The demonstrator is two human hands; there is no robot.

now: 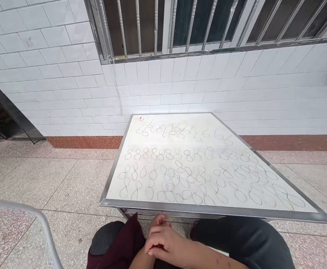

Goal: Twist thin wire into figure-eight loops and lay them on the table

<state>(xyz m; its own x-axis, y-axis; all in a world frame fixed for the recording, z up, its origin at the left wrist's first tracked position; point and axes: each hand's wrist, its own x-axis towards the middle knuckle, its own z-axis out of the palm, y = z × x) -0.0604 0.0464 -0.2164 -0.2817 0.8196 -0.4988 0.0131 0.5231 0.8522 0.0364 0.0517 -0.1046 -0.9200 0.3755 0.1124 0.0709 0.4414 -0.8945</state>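
My right hand [166, 242] reaches in from the right and lies across my left wrist, its fingers wrapped over it. Beyond it, my left hand [159, 220] shows only in part, fingers loosely curled, with no object visible in it; the palm is hidden. Both hands rest over my lap, just short of the near edge of a white-topped table [180, 206] with a grey metal rim. Rows of thin, hand-drawn loops and figure eights [188, 172] cover its top, with shapes like sixes [173, 130] at the far end. A small red-and-white item [141, 118] lies at the far left corner.
Past the table rises a white tiled wall [158, 87] with a barred window [186, 26]. A white cord [117, 86] hangs from the sill. A curved grey metal tube [44, 224] stands at the lower left on the speckled tile floor [76, 190]. My knees [250, 239] are close to the table's front edge.
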